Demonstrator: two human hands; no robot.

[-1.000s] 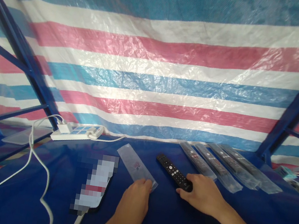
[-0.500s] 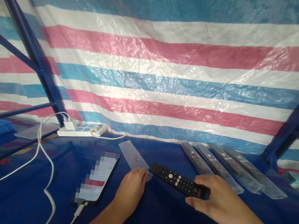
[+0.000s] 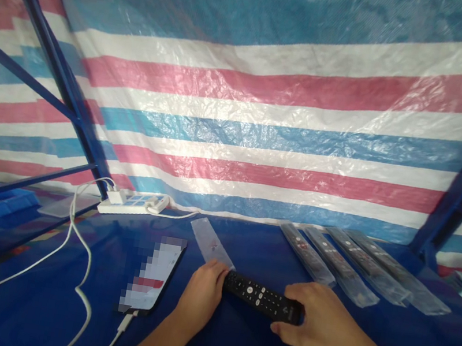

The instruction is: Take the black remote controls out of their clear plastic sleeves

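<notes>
My right hand (image 3: 318,324) grips the lower end of a black remote control (image 3: 258,295) between thumb and fingers, its buttons facing up. The remote slants to the left, and its far tip is right at the fingers of my left hand (image 3: 202,291). Those fingers are closed on the near end of a flat, clear plastic bag (image 3: 209,238) that lies on the blue table (image 3: 230,345). My fingers cover the bag's near end, so I cannot tell whether the remote's tip is inside it.
Several remotes in clear bags (image 3: 310,254) lie side by side at the back right. A phone (image 3: 155,278) on a charging cable (image 3: 123,323) lies left of my left hand. Behind it are a white power strip (image 3: 134,203) and loose white cables (image 3: 87,267). A striped sheet (image 3: 262,143) hangs behind.
My right hand has brought the remote slightly left and down, its tip closer against my left fingers. My left hand stays at the bag's near end. The view has shifted slightly.
</notes>
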